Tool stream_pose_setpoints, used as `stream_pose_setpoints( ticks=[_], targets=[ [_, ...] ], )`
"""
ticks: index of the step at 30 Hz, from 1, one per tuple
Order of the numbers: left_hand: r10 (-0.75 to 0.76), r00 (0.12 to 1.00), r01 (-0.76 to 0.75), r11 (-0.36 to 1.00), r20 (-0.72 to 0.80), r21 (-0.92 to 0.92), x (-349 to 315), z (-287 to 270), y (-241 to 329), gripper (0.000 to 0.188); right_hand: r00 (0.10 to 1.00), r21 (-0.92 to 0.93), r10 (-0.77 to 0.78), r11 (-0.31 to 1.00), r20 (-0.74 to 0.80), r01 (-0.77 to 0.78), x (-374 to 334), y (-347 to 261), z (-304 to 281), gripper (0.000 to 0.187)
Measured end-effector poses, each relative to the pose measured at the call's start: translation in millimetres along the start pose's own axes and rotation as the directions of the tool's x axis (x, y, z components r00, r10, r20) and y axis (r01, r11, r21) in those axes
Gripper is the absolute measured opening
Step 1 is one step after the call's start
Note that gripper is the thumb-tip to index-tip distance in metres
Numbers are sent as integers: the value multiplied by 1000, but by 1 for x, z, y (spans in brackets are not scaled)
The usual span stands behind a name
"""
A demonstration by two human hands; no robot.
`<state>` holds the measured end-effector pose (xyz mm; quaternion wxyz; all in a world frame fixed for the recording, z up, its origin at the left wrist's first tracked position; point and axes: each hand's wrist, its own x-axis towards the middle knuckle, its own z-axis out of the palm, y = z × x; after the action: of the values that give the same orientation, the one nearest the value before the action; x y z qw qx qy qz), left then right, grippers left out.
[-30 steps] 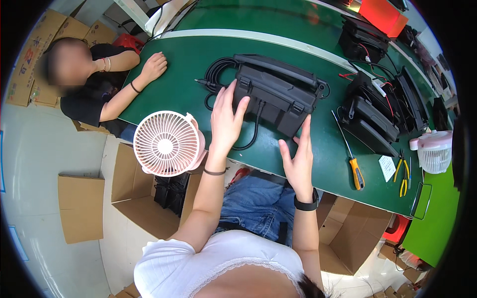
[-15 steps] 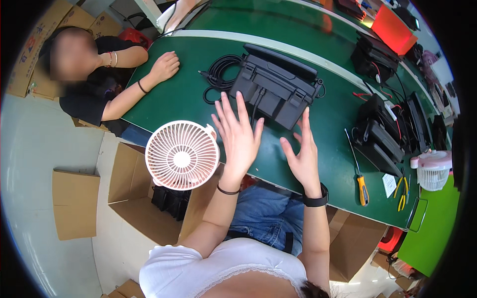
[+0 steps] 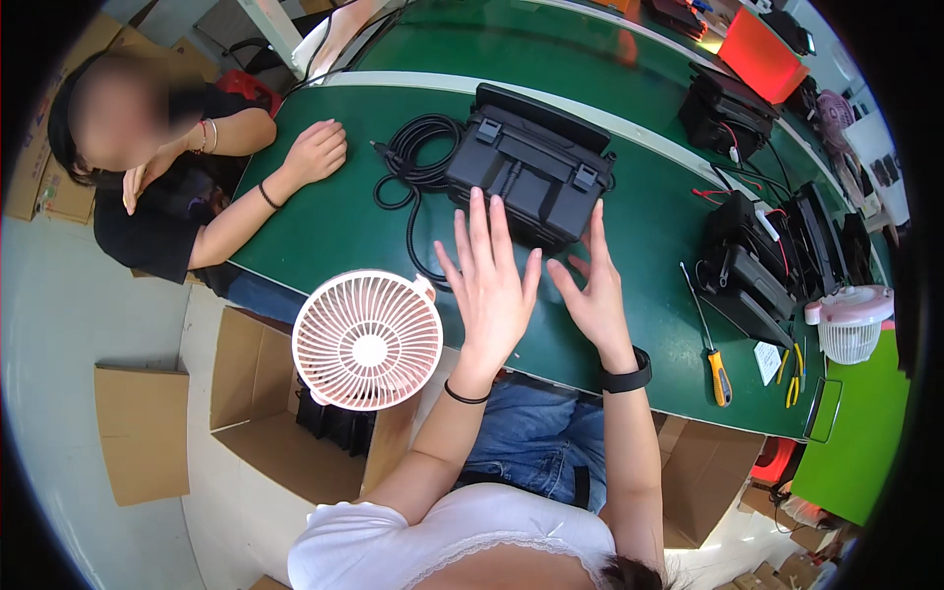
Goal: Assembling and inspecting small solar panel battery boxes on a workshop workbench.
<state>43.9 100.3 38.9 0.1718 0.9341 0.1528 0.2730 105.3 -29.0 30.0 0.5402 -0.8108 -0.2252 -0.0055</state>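
My left hand (image 3: 489,285) is raised flat with fingers spread, just in front of a black plastic case (image 3: 531,177) that lies on the green table (image 3: 334,216). My right hand (image 3: 593,295) is beside it, also spread, and wears a black wristband. Neither hand holds anything or touches the case. A coiled black cable (image 3: 418,167) lies at the case's left side.
A pink round fan (image 3: 367,339) is clipped at the table's near edge. Another person (image 3: 177,197) sits at the left with a hand on the table. More black cases (image 3: 757,265), a screwdriver (image 3: 713,354), pliers and a second fan (image 3: 851,324) are on the right. Cardboard boxes stand below.
Both my hands have drawn closer together in front of the case, and the view has shifted so the case sits more centrally.
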Motion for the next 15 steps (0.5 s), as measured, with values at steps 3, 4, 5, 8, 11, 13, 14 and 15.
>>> stream_pose_setpoints(
  ticks=[3,4,5,8,11,13,14,15],
  targets=[
    [-30,999,31,995,-13,100,0,1,-4,81,999,43,-2,999,34,0,-1,-2,8,98],
    [-64,998,65,991,-7,121,0,1,-5,80,999,48,-8,999,45,6,-1,-3,13,99],
    [-80,996,83,992,-28,93,0,1,-5,79,997,52,5,999,71,-9,0,-6,19,99],
    [-46,996,52,994,-71,95,3,1,-6,71,989,194,-21,981,146,-7,3,-5,34,91],
    [27,999,-23,995,-40,96,11,-6,0,60,972,292,-56,956,228,-13,5,4,30,87],
    [101,995,-101,995,-8,7,13,-9,2,56,982,323,-10,945,189,-53,0,-4,17,76],
    [125,991,-127,991,-38,-49,14,-9,5,51,965,328,4,940,262,-93,-3,-2,9,69],
    [156,986,-161,983,-52,-87,15,-10,8,49,943,327,14,936,331,-129,-7,-3,1,63]
  ],
)
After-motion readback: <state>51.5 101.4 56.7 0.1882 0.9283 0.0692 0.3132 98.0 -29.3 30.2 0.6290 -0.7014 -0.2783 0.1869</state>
